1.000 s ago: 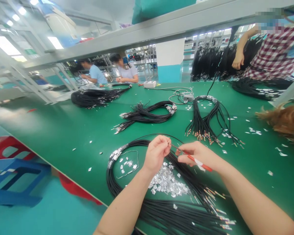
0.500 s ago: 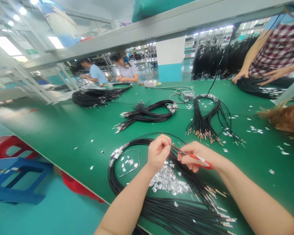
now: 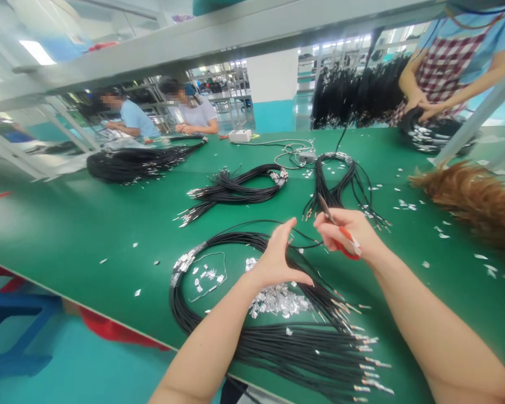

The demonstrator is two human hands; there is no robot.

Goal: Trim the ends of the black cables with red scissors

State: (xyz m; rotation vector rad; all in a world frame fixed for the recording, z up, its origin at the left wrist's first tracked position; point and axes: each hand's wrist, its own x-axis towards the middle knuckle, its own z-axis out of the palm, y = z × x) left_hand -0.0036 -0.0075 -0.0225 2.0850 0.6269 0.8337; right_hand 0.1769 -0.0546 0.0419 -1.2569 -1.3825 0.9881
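My left hand (image 3: 280,261) is spread, thumb and fingers apart, over the near looped bundle of black cables (image 3: 303,350). Nothing shows between its fingers. To its right, my right hand (image 3: 345,230) holds scissors (image 3: 350,242) with red and white handles, their blades pointing up and left. A heap of silvery foil scraps (image 3: 281,302) lies inside the cable loop, partly behind my left hand. Silver wrapping (image 3: 187,262) binds the loop at its left side, and the cable ends fan out at the lower right.
Farther back on the green table (image 3: 122,219) lie more cable bundles (image 3: 252,188), a white box (image 3: 239,136) and a grey cord. Brown hair (image 3: 475,202) shows at the right edge. A person in a checked apron (image 3: 450,62) handles cables. A metal beam (image 3: 219,45) crosses above.
My left hand has opened and let go of a cable end. My right hand has moved up with the scissors, whose blades now point upward. The whole view has shifted to the right.
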